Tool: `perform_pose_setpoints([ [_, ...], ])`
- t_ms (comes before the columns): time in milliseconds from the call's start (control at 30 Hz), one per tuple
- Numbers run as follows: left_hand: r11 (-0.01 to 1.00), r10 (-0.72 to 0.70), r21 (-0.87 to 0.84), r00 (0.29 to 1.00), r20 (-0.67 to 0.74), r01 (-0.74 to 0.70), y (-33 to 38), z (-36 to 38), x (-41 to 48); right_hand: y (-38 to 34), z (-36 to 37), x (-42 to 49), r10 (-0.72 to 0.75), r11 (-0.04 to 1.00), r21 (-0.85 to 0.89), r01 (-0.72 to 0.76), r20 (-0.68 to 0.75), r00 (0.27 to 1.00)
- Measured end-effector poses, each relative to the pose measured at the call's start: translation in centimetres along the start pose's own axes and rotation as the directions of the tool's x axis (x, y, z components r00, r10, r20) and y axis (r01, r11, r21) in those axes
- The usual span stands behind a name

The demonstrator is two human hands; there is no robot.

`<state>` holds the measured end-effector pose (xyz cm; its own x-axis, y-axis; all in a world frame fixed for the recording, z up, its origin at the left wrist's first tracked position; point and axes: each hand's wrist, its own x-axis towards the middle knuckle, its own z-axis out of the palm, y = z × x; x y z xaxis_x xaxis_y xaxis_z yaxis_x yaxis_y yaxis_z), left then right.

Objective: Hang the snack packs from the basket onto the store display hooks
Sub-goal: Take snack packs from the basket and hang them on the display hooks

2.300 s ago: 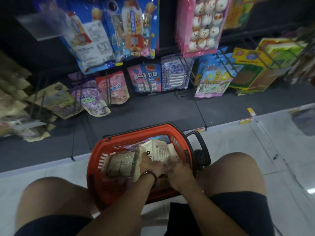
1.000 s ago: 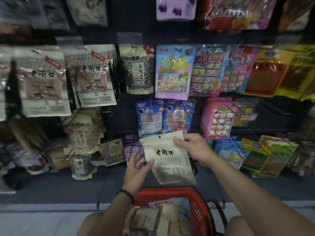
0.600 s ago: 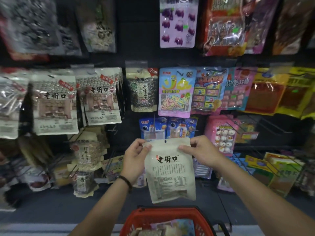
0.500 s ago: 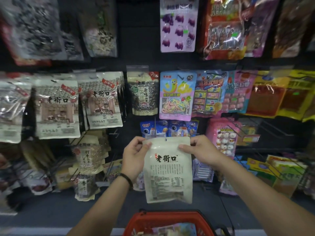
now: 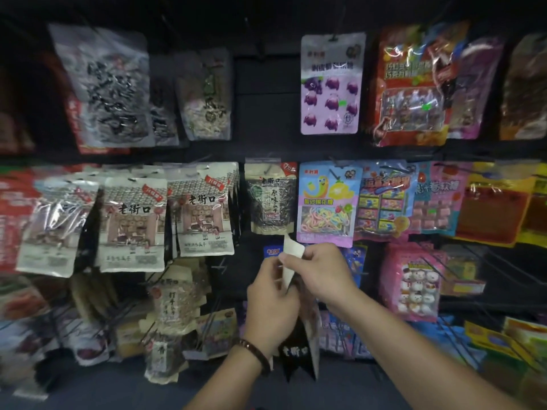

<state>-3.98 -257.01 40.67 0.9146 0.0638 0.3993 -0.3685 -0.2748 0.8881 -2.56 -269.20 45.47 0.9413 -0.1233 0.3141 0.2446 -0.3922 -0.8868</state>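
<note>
Dim, soft, edge-warped, glare-flecked

"老街口" reads on a cream pack [image 5: 202, 208] and the held pack [image 5: 299, 352]; "原味瓜子" on the seed pack [image 5: 270, 202].

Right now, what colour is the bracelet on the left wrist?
Dark reddish-brown; the wrist bracelet shows best in the head view.

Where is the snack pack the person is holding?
Head view, centre: the snack pack is edge-on, gripped by the left hand and right hand, just below the hanging black seed pack and the blue candy pack.
</note>
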Motion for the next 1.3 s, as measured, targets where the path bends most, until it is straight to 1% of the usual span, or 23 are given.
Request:
perform_pose_setpoints([
  [67, 0.997, 0.047, 0.067, 0.996, -0.079, -0.042, -0.3, -0.7, 1.0, -1.0, 0.8, 0.2, -0.077, 0.985, -0.151, 0.078, 0.014, 0.997],
  [100, 0.997, 0.044, 0.075, 0.993, -0.112, -0.036, -0.5, -1.1, 1.7, -1.5, 1.0, 0.4, -0.11, 0.972, -0.202, 0.12, 0.064, 0.992],
  [167, 0.999, 0.013, 0.049, 0.986, -0.166, -0.005, -0.8, -2.1, 3.1, -2.2, 1.0, 0.7, -0.178, 0.948, -0.234, 0.217, 0.176, 0.968],
  [200, 1.0, -0.006, 0.025, 0.985, -0.175, 0.01, -0.7, -2.6, 3.5, -2.1, 0.9, 1.1, -0.205, 0.944, -0.223, 0.241, 0.175, 0.963],
  [233, 1.0, -0.015, 0.003, 0.985, -0.17, 0.016, -0.5, -3.2, 3.8, -1.9, 0.6, 1.6, -0.218, 0.951, -0.198, 0.237, 0.11, 0.97],
  [300, 0.999, -0.04, -0.035, 0.99, -0.134, 0.036, -0.1, -4.3, 3.9, -1.1, -0.1, 2.7, -0.193, 0.969, -0.177, 0.17, -0.123, 0.973],
  [333, 0.996, -0.064, -0.072, 0.992, -0.106, 0.057, 0.2, -4.8, 4.1, -0.6, -0.4, 3.3, -0.151, 0.977, -0.178, 0.116, -0.196, 0.969],
  [367, 0.989, -0.098, -0.119, 0.992, -0.083, 0.088, -0.2, -5.2, 4.6, -0.1, -0.5, 3.8, -0.1, 0.987, -0.141, 0.072, -0.205, 0.974],
  [433, 0.971, -0.146, -0.201, 0.987, -0.059, 0.132, -0.7, -6.3, 5.6, 0.2, -0.3, 4.8, 0.059, 0.998, 0.044, -0.055, -0.104, 0.993],
  [467, 0.962, -0.15, -0.236, 0.988, -0.045, 0.135, -0.8, -7.0, 6.2, 0.2, 0.0, 5.2, 0.106, 0.988, 0.117, -0.101, -0.034, 0.994],
  [533, 0.951, -0.173, -0.269, 0.984, -0.05, 0.154, -1.4, -8.3, 7.2, 0.1, 0.8, 6.0, 0.09, 0.983, 0.156, -0.099, 0.064, 0.994],
  [600, 0.936, -0.153, -0.327, 0.987, -0.046, 0.13, -1.9, -9.7, 8.0, -0.6, 1.9, 6.4, 0.046, 0.972, 0.222, -0.07, 0.11, 0.993],
  [633, 0.935, -0.152, -0.33, 0.987, -0.052, 0.127, -1.9, -10.5, 8.4, -1.0, 2.4, 6.8, 0.035, 0.969, 0.238, -0.064, 0.126, 0.991],
  [733, 0.943, -0.164, -0.302, 0.984, -0.068, 0.136, -2.7, -12.9, 10.2, -2.6, 4.3, 8.0, 0.011, 0.974, 0.222, -0.044, 0.149, 0.989],
  [833, 0.95, -0.194, -0.27, 0.975, -0.107, 0.159, -3.4, -15.3, 12.4, -3.8, 6.8, 9.6, 0.011, 0.986, 0.161, -0.039, 0.172, 0.985],
  [933, 0.977, -0.179, -0.139, 0.978, -0.106, 0.163, -3.9, -18.3, 15.4, -6.0, 9.0, 11.2, 0.001, 0.996, 0.091, -0.016, 0.16, 0.987],
  [1000, 0.977, -0.201, -0.088, 0.976, -0.086, 0.194, -4.6, -20.3, 17.9, -7.0, 10.5, 13.0, 0.008, 0.995, 0.092, -0.024, 0.173, 0.985],
  [1100, 0.969, -0.235, -0.098, 0.969, -0.08, 0.227, -4.5, -22.6, 20.7, -8.2, 12.4, 15.5, -0.006, 0.999, 0.052, -0.003, 0.175, 0.985],
  [1200, 0.975, -0.216, -0.062, 0.975, -0.054, 0.213, -4.4, -24.1, 23.2, -7.6, 14.4, 18.6, -0.014, 0.997, 0.075, 0.002, 0.16, 0.987],
  [1267, 0.977, -0.21, -0.035, 0.976, -0.054, 0.208, -4.5, -24.6, 24.2, -7.7, 15.3, 19.7, -0.024, 0.999, 0.049, 0.017, 0.142, 0.99],
  [1300, 0.976, -0.214, -0.048, 0.975, -0.056, 0.212, -4.6, -24.9, 24.6, -8.3, 15.5, 19.6, -0.028, 0.999, 0.038, 0.023, 0.13, 0.991],
])
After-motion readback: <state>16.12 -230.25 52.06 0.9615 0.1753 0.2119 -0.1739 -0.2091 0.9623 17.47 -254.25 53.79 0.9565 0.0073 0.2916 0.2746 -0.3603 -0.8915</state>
